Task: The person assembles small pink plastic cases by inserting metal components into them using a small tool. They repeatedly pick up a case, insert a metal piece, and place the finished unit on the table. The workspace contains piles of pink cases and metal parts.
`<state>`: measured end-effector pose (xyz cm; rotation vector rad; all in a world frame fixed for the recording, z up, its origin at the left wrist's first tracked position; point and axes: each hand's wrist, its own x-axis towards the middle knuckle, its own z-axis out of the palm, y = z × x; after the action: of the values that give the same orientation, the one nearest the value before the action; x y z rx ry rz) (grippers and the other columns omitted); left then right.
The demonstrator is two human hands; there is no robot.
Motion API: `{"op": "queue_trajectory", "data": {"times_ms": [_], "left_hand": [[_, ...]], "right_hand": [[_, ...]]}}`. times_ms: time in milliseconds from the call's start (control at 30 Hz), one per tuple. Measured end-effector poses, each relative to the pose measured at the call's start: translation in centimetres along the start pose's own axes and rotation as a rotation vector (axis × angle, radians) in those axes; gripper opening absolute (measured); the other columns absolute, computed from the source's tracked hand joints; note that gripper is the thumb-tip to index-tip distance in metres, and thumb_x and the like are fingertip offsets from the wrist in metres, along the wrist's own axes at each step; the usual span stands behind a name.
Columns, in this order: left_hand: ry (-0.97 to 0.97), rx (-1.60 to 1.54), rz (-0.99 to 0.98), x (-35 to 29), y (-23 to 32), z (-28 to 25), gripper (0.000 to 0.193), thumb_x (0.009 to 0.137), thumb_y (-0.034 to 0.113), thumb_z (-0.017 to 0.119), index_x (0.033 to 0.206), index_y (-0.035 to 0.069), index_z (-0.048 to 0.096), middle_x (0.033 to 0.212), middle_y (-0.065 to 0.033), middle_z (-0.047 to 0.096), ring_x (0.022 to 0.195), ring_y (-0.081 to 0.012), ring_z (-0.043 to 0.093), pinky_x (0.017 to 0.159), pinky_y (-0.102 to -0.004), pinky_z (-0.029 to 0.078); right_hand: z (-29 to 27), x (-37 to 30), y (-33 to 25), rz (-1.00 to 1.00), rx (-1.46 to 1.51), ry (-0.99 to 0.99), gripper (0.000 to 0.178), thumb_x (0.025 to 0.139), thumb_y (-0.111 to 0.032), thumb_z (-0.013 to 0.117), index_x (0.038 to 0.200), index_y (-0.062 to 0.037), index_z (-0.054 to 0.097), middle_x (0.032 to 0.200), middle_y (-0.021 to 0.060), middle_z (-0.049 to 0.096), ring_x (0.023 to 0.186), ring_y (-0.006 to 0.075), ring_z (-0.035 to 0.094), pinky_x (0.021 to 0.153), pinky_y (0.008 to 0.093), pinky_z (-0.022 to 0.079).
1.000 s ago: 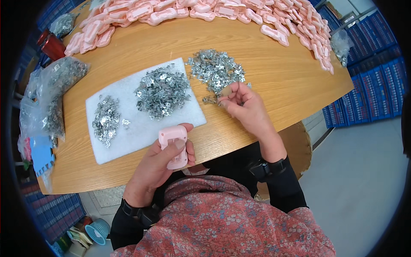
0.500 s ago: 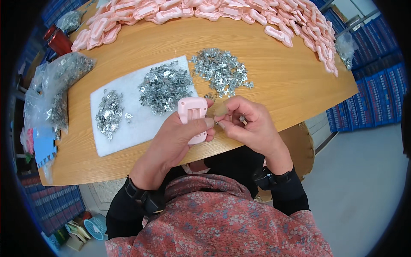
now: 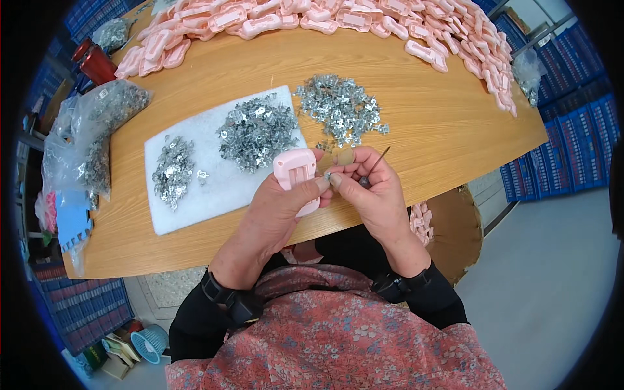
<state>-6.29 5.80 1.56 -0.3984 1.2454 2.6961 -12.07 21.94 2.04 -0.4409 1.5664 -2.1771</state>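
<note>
My left hand (image 3: 270, 205) is closed around a pale pink plastic casing (image 3: 296, 161) with long recesses, held tilted above the table's near edge. Beside it, my right hand (image 3: 374, 195) is closed, thumb and forefinger pinching a small silvery metal piece (image 3: 327, 176) close to the casing's right side. From between the right fingers a thin dark rod (image 3: 385, 153) sticks out; its other end is hidden. A tan wrap (image 3: 344, 156) covers one right fingertip. Just beyond my hands lie a heap of small stamped metal pieces (image 3: 257, 133) on a white foam sheet (image 3: 201, 218) and another heap (image 3: 341, 107) on bare wood.
Many pink casings (image 3: 260, 25) line the far edge of the wooden table (image 3: 442, 123). At the left are a smaller heap of metal pieces (image 3: 174, 172), clear bags of metal parts (image 3: 97, 140) and a red container (image 3: 96, 64). Below the right edge stands a brown carton (image 3: 455, 240) with pink parts.
My right hand has come in against the casing, its thumb now by my left thumb. The thin rod now shows above the right fingers. The view has shifted slightly.
</note>
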Motion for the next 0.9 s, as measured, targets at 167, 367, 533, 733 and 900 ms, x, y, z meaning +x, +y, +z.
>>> {"op": "queue_trajectory", "data": {"times_ms": [167, 367, 533, 733, 900], "left_hand": [[0.001, 0.02, -0.046, -0.1, -0.2, -0.4, 0.05, 0.091, 0.008, 0.068, 0.136, 0.002, 0.048, 0.108, -0.007, 0.062, 0.092, -0.0162, 0.065, 0.081, -0.0323, 0.057], [-0.039, 0.001, -0.181, -0.6, 0.5, -0.4, 0.044, 0.103, 0.035, 0.046, 0.134, 0.003, 0.049, 0.093, -0.0106, 0.064, 0.079, -0.0216, 0.067, 0.068, -0.0387, 0.06], [-0.089, -0.175, -0.302, -0.7, 1.0, -0.9, 0.059, 0.106, 0.048, 0.017, 0.129, 0.005, 0.05, 0.087, -0.014, 0.063, 0.075, -0.0279, 0.067, 0.063, -0.0448, 0.061], [-0.054, -0.081, -0.408, -1.0, 1.1, -0.6, 0.056, 0.106, 0.047, 0.019, 0.13, 0.005, 0.048, 0.088, -0.0146, 0.063, 0.076, -0.0286, 0.067, 0.064, -0.0454, 0.06], [-0.056, -0.006, -0.404, -0.7, 0.4, -0.7, 0.059, 0.106, 0.048, 0.019, 0.113, 0.002, 0.056, 0.086, -0.0148, 0.065, 0.074, -0.0282, 0.068, 0.059, -0.0442, 0.06]], "right_hand": [[-0.7, 0.7, -0.1, 0.072, -0.044, -0.026, 0.018, 0.092, -0.002, 0.065, 0.108, -0.0016, 0.057, 0.094, 0.0026, 0.065, 0.082, 0.0059, 0.061, 0.073, 0.0207, 0.05], [-1.0, 1.4, -0.3, 0.148, -0.041, -0.062, 0.02, 0.09, -0.003, 0.067, 0.107, -0.0019, 0.057, 0.092, -0.0001, 0.063, 0.08, 0.0034, 0.057, 0.073, 0.0203, 0.047], [0.3, 1.7, -1.0, 0.004, -0.262, -0.081, 0.021, 0.089, -0.005, 0.068, 0.107, -0.0017, 0.057, 0.091, 0.0007, 0.064, 0.079, 0.004, 0.058, 0.07, 0.0206, 0.048], [0.2, 1.5, -1.7, -0.082, -0.71, -0.179, 0.016, 0.087, -0.006, 0.069, 0.1, -0.002, 0.059, 0.081, 0.0051, 0.066, 0.069, 0.006, 0.062, 0.059, 0.0252, 0.05], [1.0, 1.0, -2.0, -0.276, -0.928, -0.167, 0.015, 0.087, -0.008, 0.069, 0.097, -0.002, 0.06, 0.081, 0.0099, 0.065, 0.067, 0.0159, 0.065, 0.06, 0.0311, 0.051]]}}
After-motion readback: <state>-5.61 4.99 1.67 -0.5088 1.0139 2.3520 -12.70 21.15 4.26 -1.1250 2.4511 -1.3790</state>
